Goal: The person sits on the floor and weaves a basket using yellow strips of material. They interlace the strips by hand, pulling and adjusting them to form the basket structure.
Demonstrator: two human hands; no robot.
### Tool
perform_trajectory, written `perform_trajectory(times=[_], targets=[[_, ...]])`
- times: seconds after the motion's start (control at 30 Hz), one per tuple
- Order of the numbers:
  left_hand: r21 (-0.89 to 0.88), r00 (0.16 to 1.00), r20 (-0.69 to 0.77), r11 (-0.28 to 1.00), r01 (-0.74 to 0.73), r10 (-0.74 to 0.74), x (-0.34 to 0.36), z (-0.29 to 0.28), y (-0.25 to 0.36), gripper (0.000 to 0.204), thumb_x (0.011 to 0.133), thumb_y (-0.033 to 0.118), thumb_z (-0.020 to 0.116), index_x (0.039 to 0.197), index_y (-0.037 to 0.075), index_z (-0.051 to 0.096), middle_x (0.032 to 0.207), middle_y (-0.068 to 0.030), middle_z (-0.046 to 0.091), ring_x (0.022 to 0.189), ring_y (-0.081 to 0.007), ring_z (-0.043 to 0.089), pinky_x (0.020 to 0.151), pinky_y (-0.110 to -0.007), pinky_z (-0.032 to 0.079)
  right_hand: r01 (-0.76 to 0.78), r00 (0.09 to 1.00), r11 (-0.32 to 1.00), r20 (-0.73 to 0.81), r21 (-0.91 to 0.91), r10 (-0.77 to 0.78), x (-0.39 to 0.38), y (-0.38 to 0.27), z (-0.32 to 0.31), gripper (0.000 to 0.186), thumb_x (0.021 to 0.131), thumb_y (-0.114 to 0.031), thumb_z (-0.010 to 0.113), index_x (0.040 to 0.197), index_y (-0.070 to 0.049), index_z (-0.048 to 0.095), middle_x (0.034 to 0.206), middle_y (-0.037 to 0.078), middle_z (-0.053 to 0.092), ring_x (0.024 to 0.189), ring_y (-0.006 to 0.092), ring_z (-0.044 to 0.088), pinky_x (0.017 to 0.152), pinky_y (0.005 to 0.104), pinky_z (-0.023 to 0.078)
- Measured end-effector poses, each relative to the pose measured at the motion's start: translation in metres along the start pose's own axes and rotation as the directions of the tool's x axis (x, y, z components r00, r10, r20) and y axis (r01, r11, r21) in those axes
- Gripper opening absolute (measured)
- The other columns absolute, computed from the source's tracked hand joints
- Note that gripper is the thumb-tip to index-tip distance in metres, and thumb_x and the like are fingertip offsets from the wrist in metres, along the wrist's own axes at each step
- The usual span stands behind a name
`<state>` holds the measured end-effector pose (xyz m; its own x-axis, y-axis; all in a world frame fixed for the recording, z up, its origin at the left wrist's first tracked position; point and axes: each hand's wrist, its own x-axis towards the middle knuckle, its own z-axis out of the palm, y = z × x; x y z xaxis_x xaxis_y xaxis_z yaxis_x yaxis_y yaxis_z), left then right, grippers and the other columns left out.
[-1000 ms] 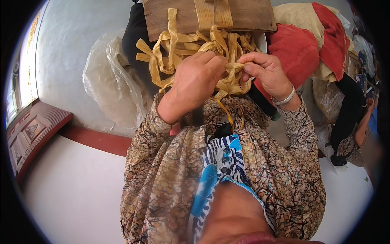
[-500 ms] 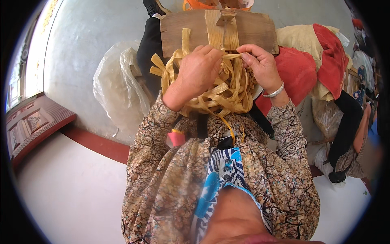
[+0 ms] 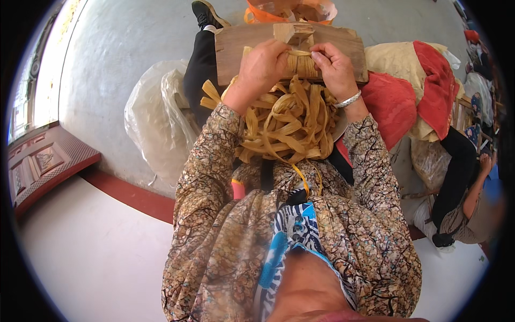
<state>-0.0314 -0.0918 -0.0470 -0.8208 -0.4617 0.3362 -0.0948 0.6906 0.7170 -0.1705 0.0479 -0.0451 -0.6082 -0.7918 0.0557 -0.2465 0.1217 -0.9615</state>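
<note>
Both hands pinch one strip taut across the board's near edge.
Left hand (image 3: 261,67) and right hand (image 3: 333,67) grip the pale strip (image 3: 298,53), lying left-to-right on the wooden board (image 3: 234,49).

Grey concrete floor (image 3: 134,48) carrying a crumpled clear plastic bag (image 3: 153,121), an orange bag (image 3: 289,9) sitting beyond the wooden board (image 3: 236,51), cloth bundles (image 3: 418,86) lying alongside

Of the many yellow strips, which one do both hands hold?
The strip pulled straight across the wooden board, between left hand and right hand; the others lie curled below.
</note>
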Motion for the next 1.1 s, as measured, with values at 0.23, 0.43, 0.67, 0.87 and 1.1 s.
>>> perform_trajectory(times=[0.23,0.43,0.67,0.87,1.1], targets=[[0.147,0.992,0.001,0.981,0.128,-0.130,0.000,0.008,-0.031,0.020,0.091,0.016,0.053,0.102,0.003,0.064,0.095,-0.0163,0.064,0.087,-0.0373,0.061,0.074,-0.044,0.048,-0.047,0.998,0.977,-0.054,-0.207,0.037,0.010,0.037,-0.010,0.011,0.093,-0.008,0.059,0.099,-0.001,0.063,0.074,0.000,0.060,0.064,0.0061,0.050,0.059,0.0219,0.043],[0.049,0.996,0.050,0.996,0.076,-0.078,-0.026,-0.001,0.023,0.027,0.092,0.022,0.058,0.110,0.002,0.062,0.092,-0.0169,0.066,0.087,-0.0373,0.063,0.076,-0.041,0.050,0.038,0.993,0.922,-0.088,-0.386,-0.077,-0.048,0.009,-0.048,0.012,0.089,-0.009,0.063,0.097,-0.001,0.065,0.087,0.011,0.066,0.076,0.0211,0.061,0.070,0.0321,0.049],[-0.144,0.983,0.087,0.978,-0.150,0.164,-0.062,0.032,0.083,0.056,0.078,0.016,0.071,0.128,0.004,0.049,0.103,-0.0134,0.058,0.093,-0.0323,0.057,0.080,-0.041,0.048,0.144,0.973,0.775,-0.055,-0.616,-0.225,-0.095,0.011,-0.050,0.022,0.089,-0.015,0.064,0.105,-0.001,0.065,0.106,0.015,0.065,0.093,0.0307,0.061,0.084,0.0368,0.049],[0.218,0.960,-0.281,0.974,0.054,0.010,-0.098,-0.017,0.028,0.014,0.082,0.013,0.067,0.089,0.003,0.059,0.077,-0.0091,0.057,0.073,-0.0290,0.056,0.063,-0.039,0.044,0.128,0.992,0.745,0.089,-0.655,-0.092,-0.121,0.042,-0.009,0.029,0.092,-0.016,0.058,0.118,-0.002,0.058,0.115,0.017,0.060,0.106,0.0363,0.057,0.089,0.0386,0.047],[0.376,0.941,-0.279,0.880,0.291,-0.192,-0.098,0.015,-0.023,0.019,0.081,0.019,0.068,0.082,0.005,0.056,0.076,-0.0091,0.057,0.074,-0.0309,0.057,0.064,-0.041,0.046,-0.012,0.969,0.686,0.161,-0.728,0.188,-0.093,0.103,-0.006,0.027,0.090,-0.022,0.054,0.110,-0.004,0.058,0.113,0.017,0.059,0.103,0.0389,0.056,0.085,0.0433,0.046]])
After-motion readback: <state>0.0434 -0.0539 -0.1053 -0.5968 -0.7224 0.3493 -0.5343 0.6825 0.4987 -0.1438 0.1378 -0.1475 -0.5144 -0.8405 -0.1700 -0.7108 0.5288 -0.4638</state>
